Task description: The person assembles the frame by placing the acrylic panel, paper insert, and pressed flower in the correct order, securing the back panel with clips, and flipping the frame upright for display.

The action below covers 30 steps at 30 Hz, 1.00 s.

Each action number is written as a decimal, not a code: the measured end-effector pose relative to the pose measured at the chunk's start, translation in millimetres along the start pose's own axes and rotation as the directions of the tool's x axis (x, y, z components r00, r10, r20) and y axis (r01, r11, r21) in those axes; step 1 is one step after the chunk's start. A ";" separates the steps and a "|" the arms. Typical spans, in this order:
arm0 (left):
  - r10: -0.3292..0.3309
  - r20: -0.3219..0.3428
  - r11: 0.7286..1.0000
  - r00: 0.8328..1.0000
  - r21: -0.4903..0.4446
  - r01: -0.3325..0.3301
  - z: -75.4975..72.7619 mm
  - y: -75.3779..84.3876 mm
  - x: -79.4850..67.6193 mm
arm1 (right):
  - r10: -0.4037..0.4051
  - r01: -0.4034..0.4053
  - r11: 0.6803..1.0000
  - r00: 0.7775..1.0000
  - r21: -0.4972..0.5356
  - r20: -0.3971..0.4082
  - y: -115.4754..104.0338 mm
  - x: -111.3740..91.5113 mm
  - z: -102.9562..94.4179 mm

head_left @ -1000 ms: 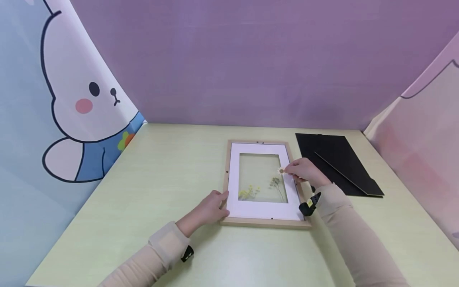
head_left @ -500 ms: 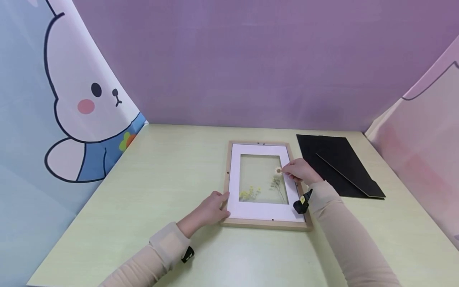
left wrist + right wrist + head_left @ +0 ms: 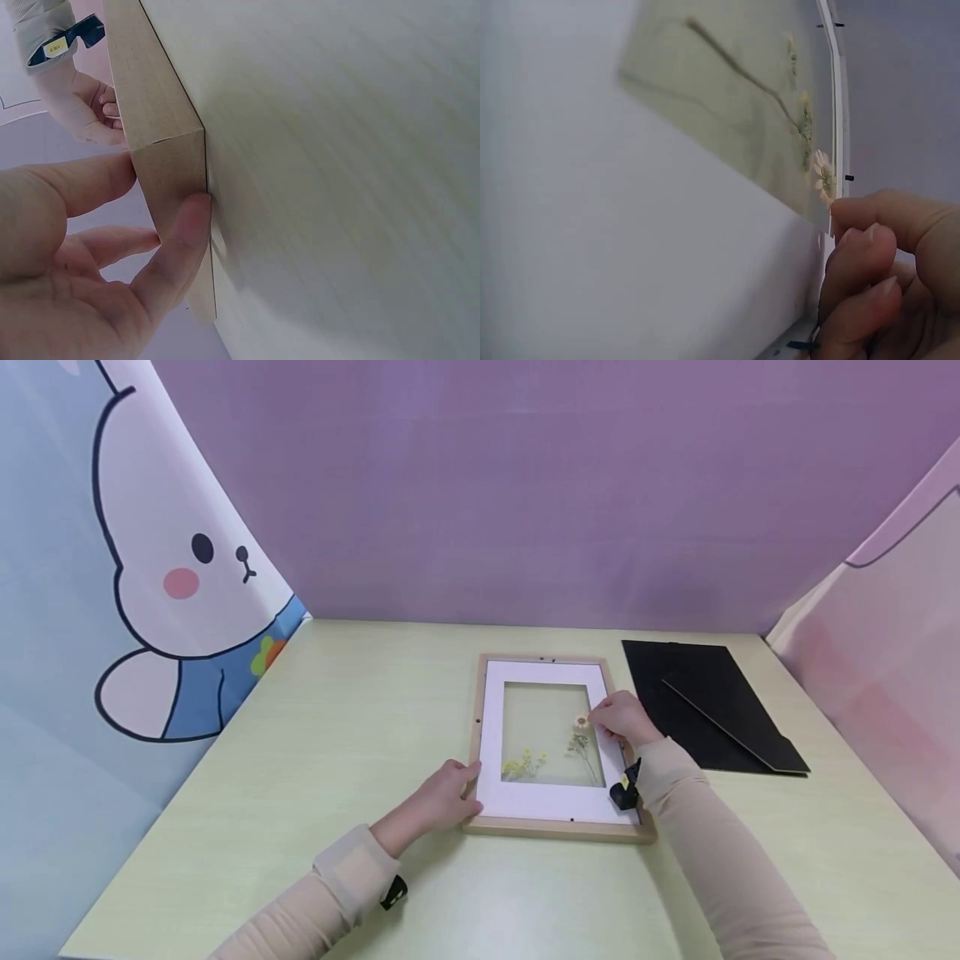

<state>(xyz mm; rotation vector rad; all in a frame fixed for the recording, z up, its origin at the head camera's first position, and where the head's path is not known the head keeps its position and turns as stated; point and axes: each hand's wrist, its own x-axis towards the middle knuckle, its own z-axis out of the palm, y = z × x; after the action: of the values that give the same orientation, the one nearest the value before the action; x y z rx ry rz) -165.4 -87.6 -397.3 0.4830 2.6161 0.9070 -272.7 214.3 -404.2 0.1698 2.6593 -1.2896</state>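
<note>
A light wooden picture frame (image 3: 558,830) lies flat on the table, with a white mat (image 3: 525,800) around a see-through window. My left hand (image 3: 442,795) holds the frame's near left side, its fingertips and thumb on the wood in the left wrist view. At the window's right edge, my right hand (image 3: 624,717) pinches a pressed daisy (image 3: 581,722) by its petals, seen close to its fingertips in the right wrist view. Below the daisy lies a dried flower sprig (image 3: 581,748) with thin stems. Yellow dried flowers (image 3: 523,765) sit in the window's lower left.
Two black boards (image 3: 697,697), one overlapping the other, lie to the right of the frame. The pale table (image 3: 360,710) ends at a purple backdrop (image 3: 525,502). A wall with a cartoon rabbit (image 3: 165,527) stands at the left.
My right hand has moved left and slightly toward me, carrying the daisy from the mat's inner edge to just above the dried sprig. My left hand stays on the frame.
</note>
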 end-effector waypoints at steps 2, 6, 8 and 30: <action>0.001 0.000 1.000 1.000 0.001 -0.001 0.4 0.6 0.1 | -0.002 0.001 0.999 1.000 -0.046 -0.028 -1.1 -0.7 0.7; 0.013 0.002 1.000 1.000 -0.003 -0.013 1.4 1.5 0.6 | -0.007 0.002 0.994 0.999 -0.113 -0.046 -5.0 -5.6 -0.2; 0.017 0.003 1.000 1.000 -0.007 -0.017 2.0 1.7 1.0 | 0.008 -0.012 0.995 0.999 -0.103 -0.044 -5.2 -7.2 -1.0; 0.005 -0.002 1.000 1.000 0.010 -0.005 0.7 -1.4 -0.7 | -0.054 0.054 0.998 0.999 -0.022 0.002 22.7 -47.1 -54.3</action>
<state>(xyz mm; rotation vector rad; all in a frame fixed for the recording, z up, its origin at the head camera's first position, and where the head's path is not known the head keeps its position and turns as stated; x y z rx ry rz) -164.7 -88.5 -398.5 0.4919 2.6235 0.8968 -228.6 269.9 -378.6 0.0943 2.6933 -1.2745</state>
